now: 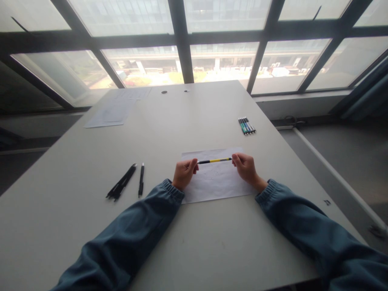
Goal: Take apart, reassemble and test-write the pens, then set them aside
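Note:
A yellow and black pen [216,160] is stretched level between my two hands, above a white sheet of paper [218,186] with faint marks on it. My left hand [184,173] pinches the pen's black end between thumb and fingers. At the other end, my right hand [245,166] is closed on the tip in the same way. Left of the paper lies a single black pen [141,180], beside a bunch of several black pens [121,182].
Several pens with green, blue and white barrels [247,125] lie side by side at the table's right. Loose papers [109,109] rest at the far left. The white table [194,246] reaches to the windows, with a round cable hole [164,92] near its far edge.

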Available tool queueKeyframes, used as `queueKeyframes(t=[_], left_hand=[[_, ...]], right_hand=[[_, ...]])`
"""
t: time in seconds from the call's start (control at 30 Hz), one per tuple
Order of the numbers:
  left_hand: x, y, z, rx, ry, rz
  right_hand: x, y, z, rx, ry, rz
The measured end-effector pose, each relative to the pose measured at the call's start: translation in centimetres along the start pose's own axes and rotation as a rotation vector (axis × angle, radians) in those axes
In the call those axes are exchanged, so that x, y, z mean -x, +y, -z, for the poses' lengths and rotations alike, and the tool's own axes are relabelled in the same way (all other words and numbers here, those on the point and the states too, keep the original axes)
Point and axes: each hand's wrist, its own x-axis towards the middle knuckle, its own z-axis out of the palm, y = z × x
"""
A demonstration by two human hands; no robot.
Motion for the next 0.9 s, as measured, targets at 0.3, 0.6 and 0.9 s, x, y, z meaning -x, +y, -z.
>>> queueKeyframes(t=[0.3,0.6,0.9], left_hand=[[0.01,0.2,0.04,-0.001,-0.004,-0.012],[0.0,-0.14,0.03,0.017,0.016,-0.05],[-0.34,-0.22,-0.19,-0.024,-0.032,-0.073]], right_hand=[[0.05,0.03,-0.03,-0.028,0.005,-0.01],[-0.04,0.27,-0.08,-0.112,-0.058,-0.015],[-0.23,0.13,0.1,-0.165,0.016,-0.077]])
